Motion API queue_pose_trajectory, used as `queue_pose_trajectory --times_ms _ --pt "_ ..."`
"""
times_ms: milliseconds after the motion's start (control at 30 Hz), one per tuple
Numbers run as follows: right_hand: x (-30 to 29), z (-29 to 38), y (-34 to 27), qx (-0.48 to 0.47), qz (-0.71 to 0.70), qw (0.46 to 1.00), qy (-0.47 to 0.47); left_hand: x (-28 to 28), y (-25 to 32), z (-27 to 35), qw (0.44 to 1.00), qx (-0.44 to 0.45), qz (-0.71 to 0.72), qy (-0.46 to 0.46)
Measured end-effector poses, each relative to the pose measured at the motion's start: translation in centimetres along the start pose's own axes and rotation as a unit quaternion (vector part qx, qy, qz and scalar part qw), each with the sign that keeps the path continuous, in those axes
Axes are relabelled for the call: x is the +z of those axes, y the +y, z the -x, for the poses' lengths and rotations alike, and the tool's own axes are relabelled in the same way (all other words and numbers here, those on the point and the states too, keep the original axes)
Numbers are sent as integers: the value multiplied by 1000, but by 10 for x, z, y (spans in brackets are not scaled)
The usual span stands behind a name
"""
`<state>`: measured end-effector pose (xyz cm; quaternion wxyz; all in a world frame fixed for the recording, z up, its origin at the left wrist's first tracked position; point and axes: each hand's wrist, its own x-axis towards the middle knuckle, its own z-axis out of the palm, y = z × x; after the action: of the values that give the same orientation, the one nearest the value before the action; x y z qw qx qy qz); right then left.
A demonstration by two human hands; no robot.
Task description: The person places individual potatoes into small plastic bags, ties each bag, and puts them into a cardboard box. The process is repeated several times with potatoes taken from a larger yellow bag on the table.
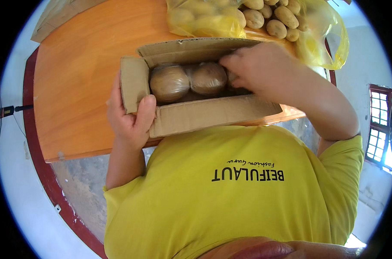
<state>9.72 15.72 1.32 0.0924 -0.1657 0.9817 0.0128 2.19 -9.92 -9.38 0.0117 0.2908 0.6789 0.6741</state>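
Observation:
An open cardboard box lies before me with its flaps folded out. My left hand grips its left end, the thumb over the corner between two flaps. Inside sit two potatoes in clear plastic film, a left wrapped potato and a right wrapped potato. Over the box's right end my right hand reaches in, fingers bent down beside the right wrapped potato. The hand is slightly blurred and covers that end, so whether its fingers hold anything cannot be told.
The box is at the near edge of an orange wooden table. Beyond it stand a yellow plastic bag of potatoes and several loose potatoes, with another yellow plastic bag at their right. Another cardboard piece shows at the far left.

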Motion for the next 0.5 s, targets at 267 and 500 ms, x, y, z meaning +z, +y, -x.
queue_pose_trajectory --times_ms 267,500 --pt "-8 31 19 51 67 996 -18 3 4 -2 1000 14 6 0" --pt "9 25 14 18 109 994 -19 3 5 1 1000 -2 -9 9"
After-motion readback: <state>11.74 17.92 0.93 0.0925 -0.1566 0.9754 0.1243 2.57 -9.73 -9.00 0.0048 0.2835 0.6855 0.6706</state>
